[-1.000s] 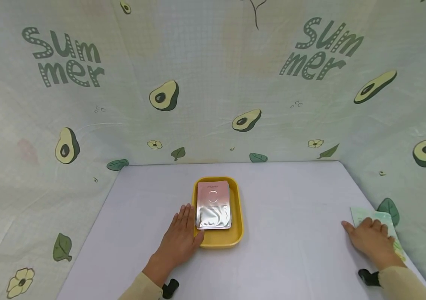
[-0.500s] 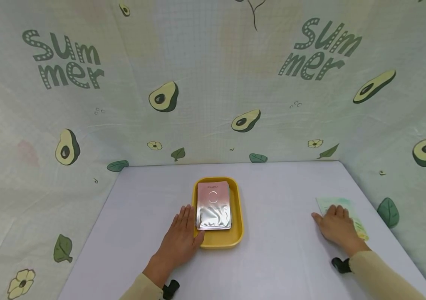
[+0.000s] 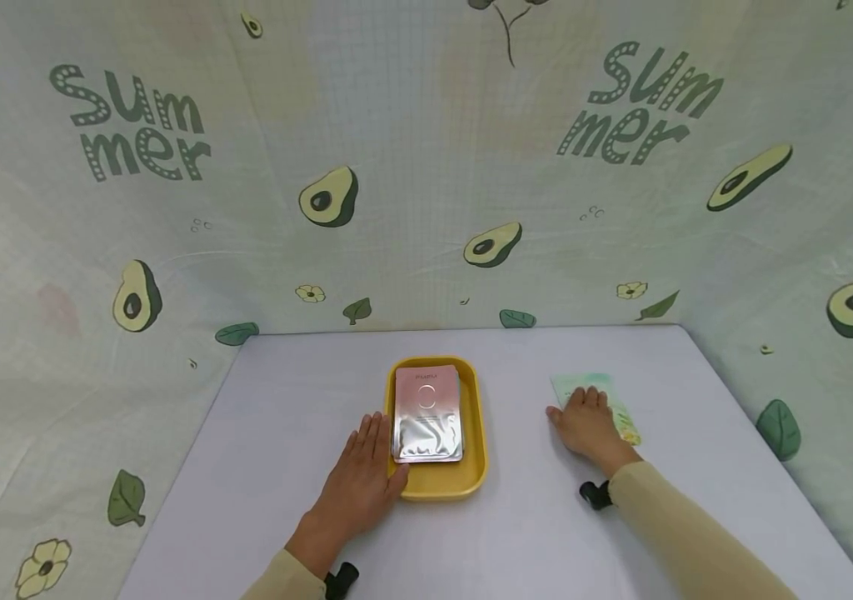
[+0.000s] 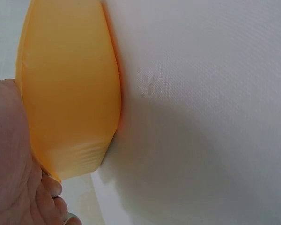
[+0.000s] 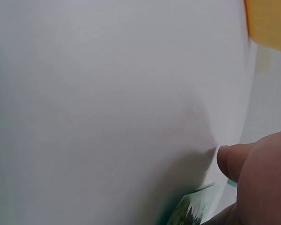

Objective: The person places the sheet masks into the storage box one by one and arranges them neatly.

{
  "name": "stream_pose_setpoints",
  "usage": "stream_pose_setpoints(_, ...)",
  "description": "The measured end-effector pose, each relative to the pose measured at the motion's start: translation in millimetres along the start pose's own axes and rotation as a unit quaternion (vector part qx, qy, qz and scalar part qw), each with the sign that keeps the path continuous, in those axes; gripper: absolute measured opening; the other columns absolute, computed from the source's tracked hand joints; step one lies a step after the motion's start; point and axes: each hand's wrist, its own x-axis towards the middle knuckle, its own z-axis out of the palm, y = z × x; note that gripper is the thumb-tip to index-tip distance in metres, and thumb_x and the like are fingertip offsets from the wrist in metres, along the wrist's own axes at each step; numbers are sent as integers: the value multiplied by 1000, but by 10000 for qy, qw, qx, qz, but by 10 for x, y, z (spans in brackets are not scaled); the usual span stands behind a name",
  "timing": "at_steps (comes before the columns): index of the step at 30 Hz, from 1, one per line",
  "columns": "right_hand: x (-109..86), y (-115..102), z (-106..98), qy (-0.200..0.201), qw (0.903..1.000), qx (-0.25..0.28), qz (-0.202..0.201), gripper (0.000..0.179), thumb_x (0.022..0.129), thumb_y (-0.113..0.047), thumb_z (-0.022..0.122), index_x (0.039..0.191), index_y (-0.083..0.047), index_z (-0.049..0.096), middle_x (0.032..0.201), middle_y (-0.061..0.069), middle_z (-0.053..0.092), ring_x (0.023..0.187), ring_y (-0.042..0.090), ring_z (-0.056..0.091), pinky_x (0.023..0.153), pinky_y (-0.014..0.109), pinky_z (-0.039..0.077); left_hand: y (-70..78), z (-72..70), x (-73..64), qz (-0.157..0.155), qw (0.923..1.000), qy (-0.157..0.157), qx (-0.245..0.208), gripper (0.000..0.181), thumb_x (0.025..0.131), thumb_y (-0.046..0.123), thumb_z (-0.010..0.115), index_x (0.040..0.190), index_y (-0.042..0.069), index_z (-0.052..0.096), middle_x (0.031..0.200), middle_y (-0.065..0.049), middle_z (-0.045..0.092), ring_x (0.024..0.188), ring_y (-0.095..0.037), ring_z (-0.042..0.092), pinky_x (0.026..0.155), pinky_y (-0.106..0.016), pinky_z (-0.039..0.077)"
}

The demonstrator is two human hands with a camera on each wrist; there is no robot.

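Observation:
A yellow tray stands left of the table's middle, holding a pink and silver sheet mask packet with another edge showing beneath it. My left hand lies along the tray's left rim, fingers straight and thumb over the near left part. In the left wrist view that hand rests at the rim above the tray's side wall. Right of the tray, my right hand presses its fingers on a pale green sheet mask packet, covering its middle. The right wrist view shows the thumb sticking out beside that packet.
The white table ends at a back edge against a hanging cloth printed with avocados and leaves. Small black wrist cameras sit under both sleeves. White tabletop lies between the tray and the green packet.
My right hand has slid the green packet from the table's right edge leftward, toward the tray. The left hand, the tray and the pink packet have stayed in place.

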Motion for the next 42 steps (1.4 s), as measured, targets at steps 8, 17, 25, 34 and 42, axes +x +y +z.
stream_pose_setpoints(8,7,-147,-106,-328,9957,354,-785,56,108,-9,38,150,27,28,161,47,20,153,60,18,126,67,20,1,19,11,49,10000,52,-3,79,110,44,48,165,-7,22,171,-27,26,161,-42,20,128,-57,27)
stream_pose_setpoints(17,-76,38,-10,-95,9887,262,-1471,54,106,-11,56,154,12,43,163,35,35,153,55,27,124,68,26,-25,9,-6,27,9999,149,-6,79,110,43,51,164,-8,24,169,-29,28,160,-43,23,127,-58,28)
stream_pose_setpoints(25,-34,-142,41,66,9838,-173,-1782,60,106,-26,64,152,7,48,161,29,43,151,51,37,121,66,33,-9,-11,-11,-13,9999,89,-95,80,110,43,51,164,-7,22,170,-28,27,161,-42,21,128,-58,27)
stream_pose_setpoints(34,376,60,-214,507,9800,-1205,-1499,105,88,-72,71,158,1,43,151,29,49,137,52,44,110,73,38,6,7,-8,-4,9998,125,-125,78,109,42,51,164,-8,25,169,-27,29,160,-42,24,127,-57,29)
stream_pose_setpoints(42,567,134,-262,23,9787,-1399,-1505,122,75,-90,66,160,-5,42,156,28,42,139,54,40,111,76,35,-19,24,1,76,9998,181,-82,78,109,42,51,163,-8,26,168,-28,31,160,-42,26,126,-57,31)
